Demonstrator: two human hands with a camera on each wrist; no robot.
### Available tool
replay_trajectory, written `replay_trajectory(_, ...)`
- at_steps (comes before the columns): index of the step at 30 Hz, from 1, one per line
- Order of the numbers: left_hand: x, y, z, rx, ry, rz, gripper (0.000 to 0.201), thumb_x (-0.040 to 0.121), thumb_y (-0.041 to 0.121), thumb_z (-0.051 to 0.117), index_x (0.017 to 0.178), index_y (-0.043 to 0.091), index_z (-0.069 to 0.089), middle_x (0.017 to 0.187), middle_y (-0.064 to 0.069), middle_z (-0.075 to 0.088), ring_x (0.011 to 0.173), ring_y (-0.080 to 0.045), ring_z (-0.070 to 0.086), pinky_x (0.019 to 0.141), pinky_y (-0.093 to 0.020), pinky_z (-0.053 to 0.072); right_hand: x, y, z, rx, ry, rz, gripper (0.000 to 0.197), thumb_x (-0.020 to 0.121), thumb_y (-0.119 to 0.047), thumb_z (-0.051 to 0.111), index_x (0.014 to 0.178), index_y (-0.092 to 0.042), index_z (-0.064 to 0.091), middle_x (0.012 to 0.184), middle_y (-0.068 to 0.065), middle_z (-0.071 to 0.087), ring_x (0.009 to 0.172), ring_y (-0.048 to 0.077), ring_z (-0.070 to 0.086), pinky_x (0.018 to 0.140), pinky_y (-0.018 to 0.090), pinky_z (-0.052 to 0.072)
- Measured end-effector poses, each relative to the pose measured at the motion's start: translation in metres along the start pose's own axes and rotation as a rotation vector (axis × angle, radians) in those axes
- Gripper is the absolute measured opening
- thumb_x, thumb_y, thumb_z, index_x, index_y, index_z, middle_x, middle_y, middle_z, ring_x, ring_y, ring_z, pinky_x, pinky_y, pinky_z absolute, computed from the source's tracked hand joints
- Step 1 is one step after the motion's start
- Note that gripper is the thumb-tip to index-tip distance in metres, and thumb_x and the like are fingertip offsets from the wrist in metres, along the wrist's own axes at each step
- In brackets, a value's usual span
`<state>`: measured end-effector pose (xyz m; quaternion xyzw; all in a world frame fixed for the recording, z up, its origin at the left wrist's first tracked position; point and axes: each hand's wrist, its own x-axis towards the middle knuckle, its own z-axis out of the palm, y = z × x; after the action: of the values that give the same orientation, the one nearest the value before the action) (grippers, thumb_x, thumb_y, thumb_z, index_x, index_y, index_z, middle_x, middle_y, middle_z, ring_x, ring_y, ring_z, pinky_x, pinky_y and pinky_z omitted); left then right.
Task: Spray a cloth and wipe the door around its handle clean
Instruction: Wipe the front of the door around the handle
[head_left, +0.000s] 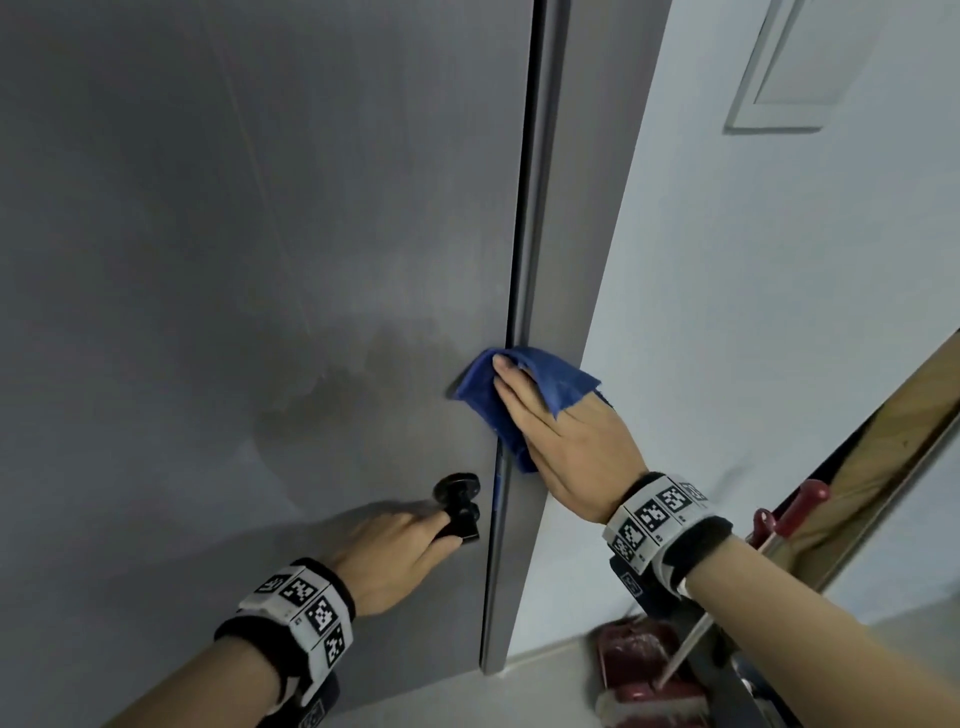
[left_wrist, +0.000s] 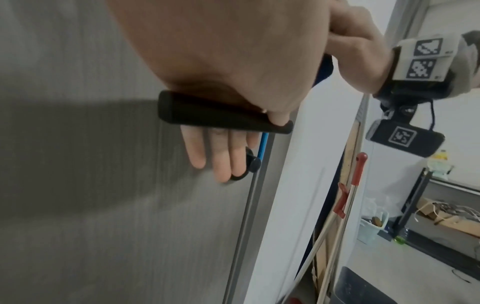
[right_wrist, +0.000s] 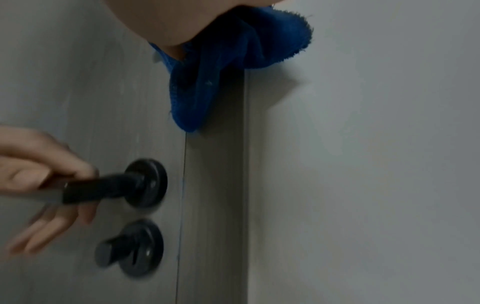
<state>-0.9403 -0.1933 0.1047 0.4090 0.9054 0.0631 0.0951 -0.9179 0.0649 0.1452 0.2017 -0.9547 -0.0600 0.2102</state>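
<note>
A grey door (head_left: 260, 260) fills the head view, with a black lever handle (head_left: 460, 514) low near its right edge. My left hand (head_left: 441, 530) holds that handle (left_wrist: 207, 115), thumb on top and fingers (left_wrist: 221, 156) hanging behind it. A blue cloth (head_left: 483, 395) lies over the seam between door and frame, above the handle. My right hand (head_left: 524, 405) presses it flat with straight fingers, and a cloth fold drapes over them. In the right wrist view the cloth (right_wrist: 233, 51) hangs above the handle (right_wrist: 103, 189) and a round black thumb-turn lock (right_wrist: 132, 248).
The grey door frame (head_left: 550, 260) meets a white wall (head_left: 779, 312) on the right. Red-handled cleaning tools (head_left: 795, 509) and a wooden board (head_left: 893, 441) lean there, with a red dustpan (head_left: 639, 660) on the floor. A cluttered shelf (left_wrist: 441, 216) stands farther right.
</note>
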Motion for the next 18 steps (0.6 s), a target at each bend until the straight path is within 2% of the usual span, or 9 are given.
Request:
replay_trajectory(3, -0.001, 0.0, 0.005, -0.029, 0.001, -0.009, 0.026, 0.105, 0.042, 0.032, 0.111, 0.023, 0.047, 0.092, 0.0, 0.062, 0.076, -0.021, 0.061, 0.068, -0.037, 0.048, -0.015, -0.009, 0.02, -0.047, -0.044, 0.004, 0.084, 0.091, -0.009, 0.035, 0.161, -0.022, -0.012, 0.125, 0.018, 0.064, 0.084, 0.031, 0.065, 0.072, 0.04, 0.055)
replay_trajectory(5, -0.002, 0.001, 0.004, -0.018, 0.024, 0.0, 0.023, 0.105, 0.043, 0.03, 0.107, 0.024, 0.044, 0.091, 0.001, 0.061, 0.075, -0.022, 0.06, 0.068, -0.037, 0.047, -0.031, -0.016, 0.038, -0.083, -0.014, -0.018, 0.093, 0.075, 0.004, 0.044, 0.161, -0.016, 0.018, 0.098, 0.012, 0.07, 0.064, 0.024, 0.06, 0.056, 0.032, 0.052)
replay_trajectory(7, -0.002, 0.001, 0.003, -0.025, 0.015, 0.002, 0.021, 0.105, 0.043, 0.029, 0.1, 0.026, 0.04, 0.088, 0.002, 0.059, 0.074, -0.022, 0.057, 0.068, -0.038, 0.046, -0.047, -0.021, 0.063, -0.082, -0.069, -0.057, 0.095, 0.067, 0.01, 0.043, 0.158, -0.014, 0.031, 0.089, 0.01, 0.071, 0.06, 0.022, 0.06, 0.051, 0.03, 0.051)
replay_trajectory(9, 0.0, 0.0, 0.002, -0.02, -0.018, -0.008, 0.02, 0.105, 0.044, 0.028, 0.094, 0.029, 0.034, 0.084, 0.002, 0.058, 0.071, -0.023, 0.056, 0.067, -0.039, 0.046, -0.058, -0.025, 0.082, -0.049, -0.125, -0.08, 0.073, 0.084, 0.009, 0.029, 0.153, -0.013, 0.04, 0.095, 0.009, 0.073, 0.066, 0.022, 0.066, 0.056, 0.03, 0.057)
replay_trajectory(10, 0.001, 0.0, 0.002, -0.019, -0.027, -0.013, 0.02, 0.105, 0.045, 0.028, 0.092, 0.03, 0.032, 0.083, 0.001, 0.06, 0.071, -0.023, 0.057, 0.067, -0.039, 0.047, -0.062, -0.025, 0.089, 0.002, -0.141, -0.075, 0.065, 0.097, 0.005, 0.012, 0.148, -0.012, 0.05, 0.102, 0.009, 0.074, 0.072, 0.021, 0.07, 0.061, 0.029, 0.059)
replay_trajectory(12, 0.001, 0.0, 0.002, -0.03, -0.043, -0.03, 0.023, 0.104, 0.047, 0.028, 0.092, 0.029, 0.035, 0.083, -0.001, 0.062, 0.071, -0.024, 0.058, 0.068, -0.041, 0.049, -0.066, -0.028, 0.102, 0.0, -0.106, -0.102, 0.075, 0.102, -0.004, -0.012, 0.149, -0.008, 0.046, 0.119, 0.009, 0.072, 0.088, 0.022, 0.074, 0.072, 0.029, 0.061)
replay_trajectory(14, 0.001, 0.0, 0.002, -0.032, -0.057, -0.048, 0.027, 0.104, 0.047, 0.027, 0.095, 0.026, 0.04, 0.083, -0.001, 0.063, 0.072, -0.024, 0.059, 0.069, -0.041, 0.049, -0.07, -0.022, 0.1, -0.023, -0.082, -0.118, 0.064, 0.102, -0.002, -0.009, 0.16, -0.009, 0.015, 0.134, 0.009, 0.065, 0.096, 0.027, 0.071, 0.078, 0.036, 0.06)
replay_trajectory(15, 0.001, 0.0, 0.003, -0.028, -0.059, -0.053, 0.029, 0.104, 0.048, 0.027, 0.098, 0.024, 0.043, 0.085, -0.001, 0.063, 0.073, -0.024, 0.059, 0.069, -0.04, 0.048, -0.069, -0.018, 0.092, -0.003, -0.033, -0.14, 0.062, 0.101, 0.0, -0.005, 0.16, -0.01, 0.011, 0.14, 0.009, 0.062, 0.096, 0.029, 0.07, 0.077, 0.038, 0.059)
replay_trajectory(18, 0.001, 0.0, 0.004, -0.024, -0.059, -0.064, 0.031, 0.104, 0.047, 0.027, 0.102, 0.023, 0.044, 0.088, -0.002, 0.064, 0.074, -0.025, 0.059, 0.069, -0.039, 0.048, -0.048, -0.002, 0.056, -0.005, 0.133, -0.162, 0.064, 0.09, 0.01, 0.027, 0.152, -0.006, 0.031, 0.156, 0.011, 0.042, 0.125, 0.032, 0.059, 0.084, 0.042, 0.059)
